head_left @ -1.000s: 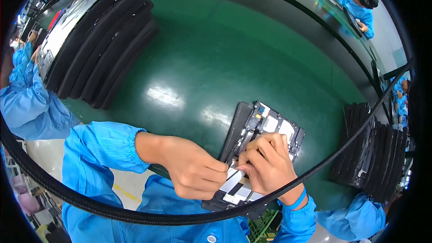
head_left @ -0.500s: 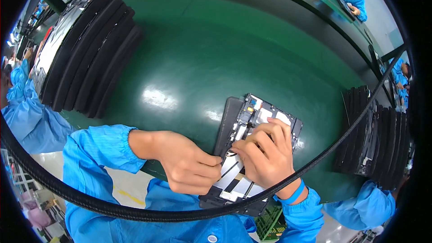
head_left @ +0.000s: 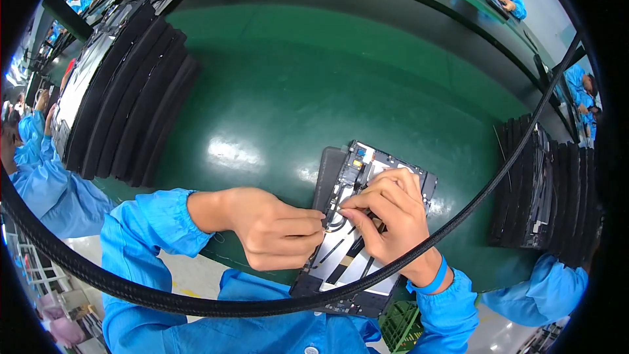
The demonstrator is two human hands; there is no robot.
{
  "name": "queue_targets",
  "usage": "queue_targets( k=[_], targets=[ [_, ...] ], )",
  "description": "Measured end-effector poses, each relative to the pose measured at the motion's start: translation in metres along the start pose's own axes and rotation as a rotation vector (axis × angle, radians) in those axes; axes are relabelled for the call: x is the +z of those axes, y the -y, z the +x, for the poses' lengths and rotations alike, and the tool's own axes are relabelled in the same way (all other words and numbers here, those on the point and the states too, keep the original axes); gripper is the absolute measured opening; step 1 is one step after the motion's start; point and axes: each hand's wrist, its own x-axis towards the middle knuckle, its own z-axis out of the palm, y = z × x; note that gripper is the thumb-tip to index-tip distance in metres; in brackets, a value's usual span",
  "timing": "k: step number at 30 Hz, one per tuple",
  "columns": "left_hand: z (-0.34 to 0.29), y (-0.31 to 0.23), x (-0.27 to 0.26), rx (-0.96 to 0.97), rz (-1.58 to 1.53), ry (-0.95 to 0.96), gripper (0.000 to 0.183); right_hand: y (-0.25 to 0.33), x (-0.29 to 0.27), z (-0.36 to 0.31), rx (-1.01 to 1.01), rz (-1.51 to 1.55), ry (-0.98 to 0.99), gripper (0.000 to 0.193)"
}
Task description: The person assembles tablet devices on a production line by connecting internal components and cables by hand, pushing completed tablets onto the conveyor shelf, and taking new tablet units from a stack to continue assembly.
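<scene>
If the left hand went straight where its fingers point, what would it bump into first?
Probably the right hand, just across from the left hand. The left fingers sit right by the opened device, so they might brush its parts on the way; depth is hard to judge.

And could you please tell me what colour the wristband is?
The wristband is bright blue, showing best in the head view.

A flat, rectangular electronic device (head_left: 352, 267) with a black housing (head_left: 362, 305) lies interior-up at the near edge of the green surface (head_left: 314, 92). Long axis: slanted, far end to the right. Near half: silver-white flat panels (head_left: 354, 274) divided by dark strips. Far end: small circuit components (head_left: 359, 156). A thin black slab (head_left: 325, 180) shows along the left edge.
</scene>
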Motion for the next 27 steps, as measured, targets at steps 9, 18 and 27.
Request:
queue_targets(
  k=[9, 18, 27],
  targets=[
    [-0.001, -0.002, 0.0, -0.084, 0.033, 0.007, 0.021, -0.003, 0.0, 0.001, -0.01, 0.008, 0.007, 0.016],
    [0.001, 0.009, 0.002, -0.083, -0.06, 0.01, 0.022, -0.013, -0.008, 0.02, -0.049, 0.1, 0.101, 0.015],
    [0.002, 0.018, -0.001, 0.052, -0.042, 0.027, 0.015, -0.024, -0.006, 0.03, -0.036, 0.162, 0.104, 0.016]
  ],
)
